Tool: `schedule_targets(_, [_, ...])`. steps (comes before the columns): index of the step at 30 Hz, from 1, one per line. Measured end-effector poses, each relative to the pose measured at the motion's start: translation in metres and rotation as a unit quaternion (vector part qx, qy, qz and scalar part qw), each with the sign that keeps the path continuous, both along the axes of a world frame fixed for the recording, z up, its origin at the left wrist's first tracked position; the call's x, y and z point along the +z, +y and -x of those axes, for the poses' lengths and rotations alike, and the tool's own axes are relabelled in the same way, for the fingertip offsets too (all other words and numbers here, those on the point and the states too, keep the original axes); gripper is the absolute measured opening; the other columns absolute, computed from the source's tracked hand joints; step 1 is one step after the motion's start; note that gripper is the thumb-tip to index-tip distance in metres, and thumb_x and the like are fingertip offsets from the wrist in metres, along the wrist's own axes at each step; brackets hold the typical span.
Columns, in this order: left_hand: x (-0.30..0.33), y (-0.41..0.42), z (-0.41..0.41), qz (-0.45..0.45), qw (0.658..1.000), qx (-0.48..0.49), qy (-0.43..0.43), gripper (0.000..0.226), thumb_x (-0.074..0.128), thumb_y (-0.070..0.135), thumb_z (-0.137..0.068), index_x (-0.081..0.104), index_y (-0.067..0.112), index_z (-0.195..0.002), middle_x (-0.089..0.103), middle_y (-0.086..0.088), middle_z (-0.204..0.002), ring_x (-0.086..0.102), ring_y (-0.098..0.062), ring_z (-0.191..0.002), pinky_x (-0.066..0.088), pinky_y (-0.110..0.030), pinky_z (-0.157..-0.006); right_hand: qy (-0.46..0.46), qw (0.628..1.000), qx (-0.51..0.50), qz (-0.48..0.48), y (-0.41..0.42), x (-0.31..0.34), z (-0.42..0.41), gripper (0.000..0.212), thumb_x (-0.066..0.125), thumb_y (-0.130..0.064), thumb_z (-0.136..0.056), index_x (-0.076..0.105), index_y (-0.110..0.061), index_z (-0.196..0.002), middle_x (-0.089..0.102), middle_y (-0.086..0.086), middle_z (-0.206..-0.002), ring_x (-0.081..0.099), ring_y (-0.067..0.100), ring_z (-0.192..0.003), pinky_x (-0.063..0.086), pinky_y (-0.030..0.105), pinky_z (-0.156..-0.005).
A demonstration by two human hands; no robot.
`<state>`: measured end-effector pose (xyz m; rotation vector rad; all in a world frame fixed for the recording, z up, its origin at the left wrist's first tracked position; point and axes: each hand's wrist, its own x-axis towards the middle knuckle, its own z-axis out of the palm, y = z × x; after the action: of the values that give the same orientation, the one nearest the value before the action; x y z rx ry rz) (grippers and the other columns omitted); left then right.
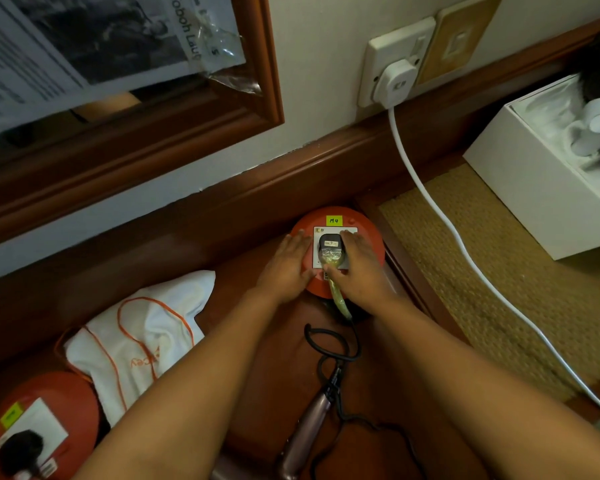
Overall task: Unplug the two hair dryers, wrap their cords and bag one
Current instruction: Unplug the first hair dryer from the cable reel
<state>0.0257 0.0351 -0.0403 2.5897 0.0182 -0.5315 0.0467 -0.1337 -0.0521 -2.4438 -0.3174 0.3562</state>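
Left hand (286, 263) lies flat, fingers straight, on the round orange socket base (368, 244) with a yellow label, steadying it; right hand (359, 263) curls around the black plug (331, 245), which is seated in the base's white square socket plate. The plug's thin black cord (340, 355) loops over the brown wooden surface (281, 358) to the mauve hair-dryer handle (307, 434) lying near the bottom edge. A white drawstring bag with orange cord (142, 337) lies to the left, apart from the hands.

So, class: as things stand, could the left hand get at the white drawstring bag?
Probably yes. The left hand rests flat on the red socket reel, holding nothing, and the white drawstring bag lies uncovered just to its left.
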Motion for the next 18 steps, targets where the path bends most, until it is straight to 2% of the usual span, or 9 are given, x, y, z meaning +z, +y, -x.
schedule_targets(3, [-0.001,0.003,-0.002,0.002,1.000,-0.022,0.007,0.076,0.055,0.038,-0.094,0.010,0.024,-0.153,0.001,0.003,-0.162,-0.001,-0.019,-0.148,0.013,-0.042,-0.120,0.008,1.000,-0.009,-0.017,0.003,-0.003,-0.001,0.077,0.067,-0.041,-0.080,0.034,-0.010,-0.142,0.045,0.010,-0.140,0.036,0.027,-0.133,0.035,0.047,-0.108])
schedule_targets(5, [-0.001,0.004,-0.002,0.010,1.000,-0.027,0.008,0.076,0.055,0.037,-0.094,0.009,0.024,-0.153,0.001,0.003,-0.162,0.000,-0.018,-0.148,0.013,-0.040,-0.120,0.004,1.000,-0.005,-0.019,0.005,-0.005,-0.004,0.077,0.064,-0.046,-0.077,0.036,-0.014,-0.141,0.047,0.008,-0.138,0.040,0.026,-0.130,0.038,0.048,-0.104])
schedule_targets(8, [-0.003,0.005,-0.004,0.018,0.999,-0.029,0.008,0.077,0.056,0.035,-0.094,0.009,0.025,-0.153,0.001,0.004,-0.162,0.001,-0.017,-0.148,0.013,-0.038,-0.118,0.002,1.000,-0.014,-0.016,0.008,-0.009,-0.007,0.080,0.070,-0.043,-0.075,0.038,-0.014,-0.141,0.048,0.009,-0.138,0.042,0.026,-0.129,0.038,0.046,-0.105])
schedule_targets(13, [-0.009,0.007,-0.003,0.033,0.999,-0.026,0.000,0.076,0.058,0.034,-0.093,0.011,0.025,-0.153,0.001,0.004,-0.162,0.001,-0.016,-0.148,0.013,-0.036,-0.118,-0.017,0.996,-0.069,-0.045,0.017,-0.009,-0.009,0.069,0.075,-0.028,-0.071,0.049,-0.010,-0.132,0.057,0.007,-0.123,0.053,0.024,-0.114,0.045,0.034,-0.095])
schedule_targets(15, [-0.010,0.007,-0.002,0.038,0.999,-0.024,-0.005,0.076,0.057,0.033,-0.094,0.011,0.024,-0.153,0.001,0.004,-0.162,0.000,-0.016,-0.148,0.012,-0.033,-0.117,-0.016,0.993,-0.093,-0.072,0.019,-0.008,-0.007,0.064,0.075,-0.021,-0.070,0.053,-0.009,-0.129,0.060,0.007,-0.118,0.056,0.021,-0.109,0.044,0.025,-0.088])
schedule_targets(18, [-0.013,0.007,-0.001,0.045,0.999,-0.022,-0.013,0.075,0.057,0.032,-0.094,0.012,0.022,-0.153,0.001,0.003,-0.162,0.000,-0.016,-0.148,0.010,-0.031,-0.116,-0.030,0.988,-0.107,-0.103,0.021,-0.006,-0.003,0.059,0.074,-0.015,-0.070,0.056,-0.006,-0.126,0.062,0.007,-0.115,0.058,0.020,-0.106,0.044,0.021,-0.087])
